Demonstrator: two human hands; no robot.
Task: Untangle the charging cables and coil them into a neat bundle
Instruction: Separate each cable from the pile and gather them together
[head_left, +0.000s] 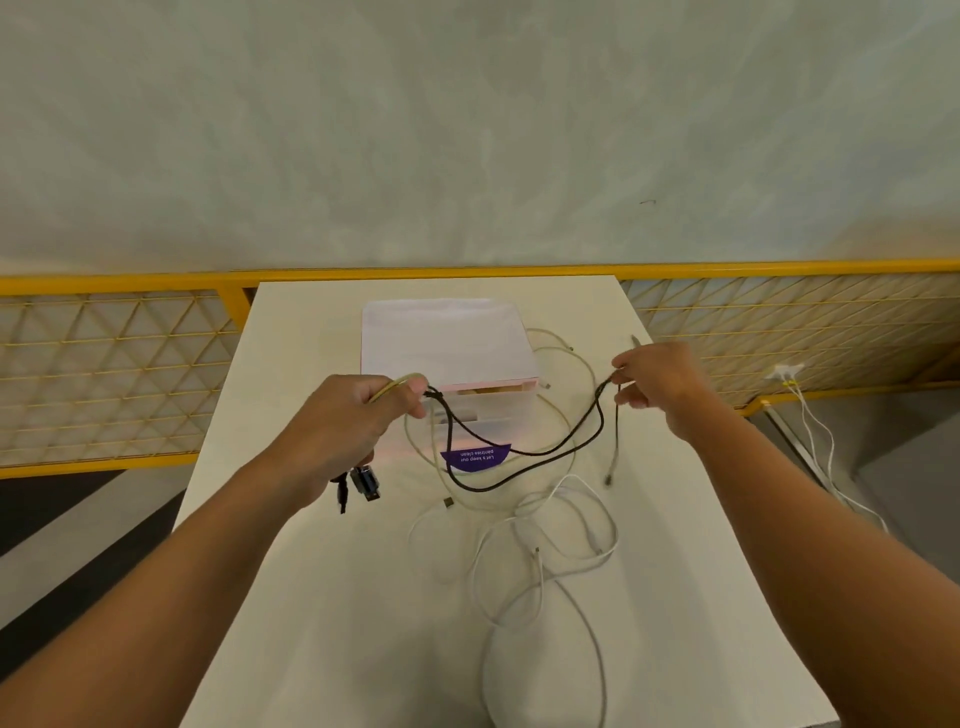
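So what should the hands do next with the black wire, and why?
Probably raise the thin black cable higher, away from the white table. The left hand and right hand each pinch it, yet its sagging middle hangs low over the loose white cables looped on the table; lifting should draw it clear of them.

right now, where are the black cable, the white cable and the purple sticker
black cable (483, 489), head view, bottom of its hanging sag
white cable (541, 587), head view, strand running down from its loose loops
purple sticker (475, 460), head view, middle of its printed face
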